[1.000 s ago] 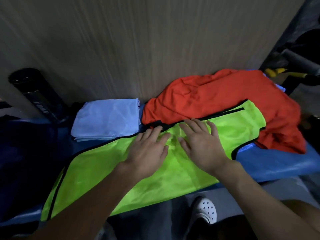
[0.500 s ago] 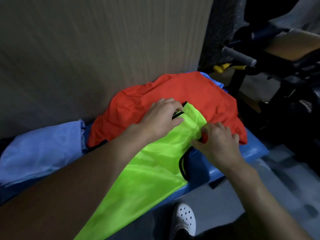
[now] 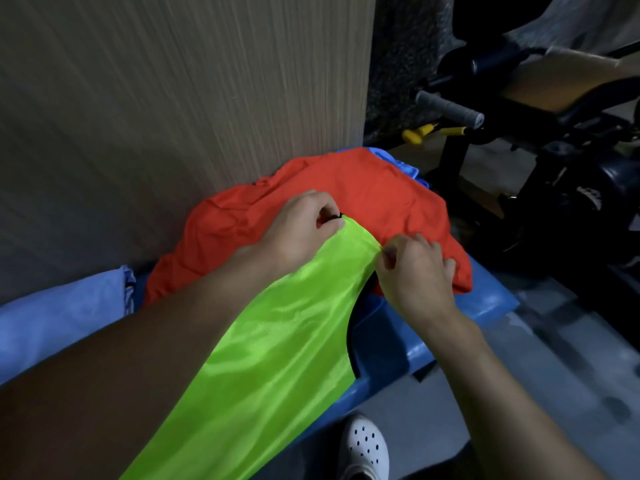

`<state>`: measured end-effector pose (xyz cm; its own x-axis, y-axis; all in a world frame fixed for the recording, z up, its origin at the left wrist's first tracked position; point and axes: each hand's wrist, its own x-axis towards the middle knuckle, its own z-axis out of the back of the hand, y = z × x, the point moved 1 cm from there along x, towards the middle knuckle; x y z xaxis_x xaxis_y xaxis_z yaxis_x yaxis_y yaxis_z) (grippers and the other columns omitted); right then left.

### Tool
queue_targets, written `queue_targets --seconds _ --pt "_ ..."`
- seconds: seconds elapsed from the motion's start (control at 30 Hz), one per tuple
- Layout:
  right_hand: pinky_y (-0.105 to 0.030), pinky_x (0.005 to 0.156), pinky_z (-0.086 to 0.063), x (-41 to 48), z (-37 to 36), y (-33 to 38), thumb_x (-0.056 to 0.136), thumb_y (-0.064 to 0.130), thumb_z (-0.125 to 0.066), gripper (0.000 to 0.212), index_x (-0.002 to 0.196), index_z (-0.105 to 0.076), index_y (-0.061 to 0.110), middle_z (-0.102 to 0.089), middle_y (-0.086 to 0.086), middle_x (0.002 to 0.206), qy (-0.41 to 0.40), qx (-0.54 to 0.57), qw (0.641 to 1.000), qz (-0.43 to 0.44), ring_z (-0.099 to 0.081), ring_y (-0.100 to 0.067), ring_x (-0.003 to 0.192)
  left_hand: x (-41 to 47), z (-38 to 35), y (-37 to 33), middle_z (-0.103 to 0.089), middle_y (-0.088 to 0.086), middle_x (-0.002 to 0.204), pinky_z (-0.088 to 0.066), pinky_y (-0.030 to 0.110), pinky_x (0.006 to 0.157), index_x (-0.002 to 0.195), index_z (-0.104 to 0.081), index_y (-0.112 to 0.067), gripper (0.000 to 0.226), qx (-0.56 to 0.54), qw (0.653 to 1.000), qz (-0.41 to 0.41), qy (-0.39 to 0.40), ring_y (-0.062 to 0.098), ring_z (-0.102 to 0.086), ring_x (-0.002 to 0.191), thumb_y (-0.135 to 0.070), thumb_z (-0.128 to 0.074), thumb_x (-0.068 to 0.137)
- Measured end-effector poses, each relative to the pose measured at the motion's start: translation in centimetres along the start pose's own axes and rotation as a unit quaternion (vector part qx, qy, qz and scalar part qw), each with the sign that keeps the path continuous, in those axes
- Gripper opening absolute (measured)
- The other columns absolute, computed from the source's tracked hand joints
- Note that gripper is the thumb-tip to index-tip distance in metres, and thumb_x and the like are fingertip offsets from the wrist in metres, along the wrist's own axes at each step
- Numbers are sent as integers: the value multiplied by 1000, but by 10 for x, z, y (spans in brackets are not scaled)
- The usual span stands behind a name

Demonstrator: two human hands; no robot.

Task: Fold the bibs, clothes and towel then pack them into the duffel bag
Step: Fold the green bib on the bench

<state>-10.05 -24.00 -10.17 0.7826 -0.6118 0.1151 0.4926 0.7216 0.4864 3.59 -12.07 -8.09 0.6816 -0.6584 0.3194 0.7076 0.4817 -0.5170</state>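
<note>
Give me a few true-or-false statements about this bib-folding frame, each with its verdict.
1. The left hand pinches the far corner of the green bib. True.
2. The right hand lies flat and open on the bib. False: its curled fingers pinch the bib's edge.
3. The bib's far end lies over the orange garment. True.
4. The bib is folded into a small square. False: it lies stretched out long across the blue bench.
</note>
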Motion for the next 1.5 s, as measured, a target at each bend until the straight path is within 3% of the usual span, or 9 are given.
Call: queue_targets --seconds 0.3,0.43,0.57,0.7,0.9,1.03,1.13,1.37,1.5 --pt "-37 79 -22 7 -3 -6 91 31 -52 14 94 -63 23 -56 -1 105 -9 -6 1000 7 -46 -29 106 7 -1 12 -52 -4 131 -34 40 106 133 -59 -22 48 95 988 -90 87 18 -47 120 -25 -71 87" --pt "-38 80 -22 8 -5 -5 89 31 -56 9 95 -58 25 -59 5 103 -22 45 998 28 -47 -25 105 10 4 13 -51 -7 126 -36 43 101 109 -69 -24 24 146 977 -128 92 16 -41 117 -28 -72 86" --pt "-36 82 -20 7 -5 -3 83 38 -67 40 119 -52 29 -62 8 104 27 75 995 62 -47 -20 109 8 10 10 -58 -10 117 -34 43 98 95 -64 -21 13 127 976 -146 99 14 -44 115 -25 -73 86" --pt "-34 78 -19 1 -5 -2 82 29 -66 12 89 -56 30 -53 11 89 6 82 990 112 -45 -17 96 -1 26 8 -65 -10 105 -38 47 98 94 -61 -22 9 88 978 -140 128 12 -52 110 -25 -68 89" --pt "-42 75 -45 -27 -3 9 75 18 -65 17 83 -53 27 -55 11 71 31 196 961 195 -53 -15 70 -39 65 10 -63 -9 93 -43 46 94 89 -60 -24 20 85 977 -149 126 13 -55 101 -10 -67 77" --pt "-39 70 -42 -63 -14 31 70 18 -67 22 91 -61 20 -57 5 83 24 132 944 300 -59 -21 78 -82 86 22 -62 -9 92 -46 46 85 88 -52 -28 39 100 976 -166 101 15 -54 99 0 -72 71" --pt "-37 71 -40 -92 -26 48 65 22 -66 30 95 -64 19 -60 3 85 29 77 934 348 -61 -23 80 -115 97 34 -61 -9 94 -45 42 79 86 -47 -32 51 146 974 -146 90 17 -53 97 6 -71 62" --pt "-38 83 -44 -127 -47 68 78 32 -57 27 100 -69 22 -67 8 91 110 52 908 400 -63 -15 85 -178 96 75 -57 -5 108 -40 41 85 97 -63 -22 36 228 970 -24 85 19 -47 107 -3 -68 67" --pt "-41 78 -44 -117 -42 66 81 31 -59 22 98 -69 21 -65 5 95 20 59 938 340 -61 -23 89 -185 91 70 -57 -2 120 -40 41 87 114 -64 -21 49 231 973 6 26 23 -49 115 -2 -60 69"
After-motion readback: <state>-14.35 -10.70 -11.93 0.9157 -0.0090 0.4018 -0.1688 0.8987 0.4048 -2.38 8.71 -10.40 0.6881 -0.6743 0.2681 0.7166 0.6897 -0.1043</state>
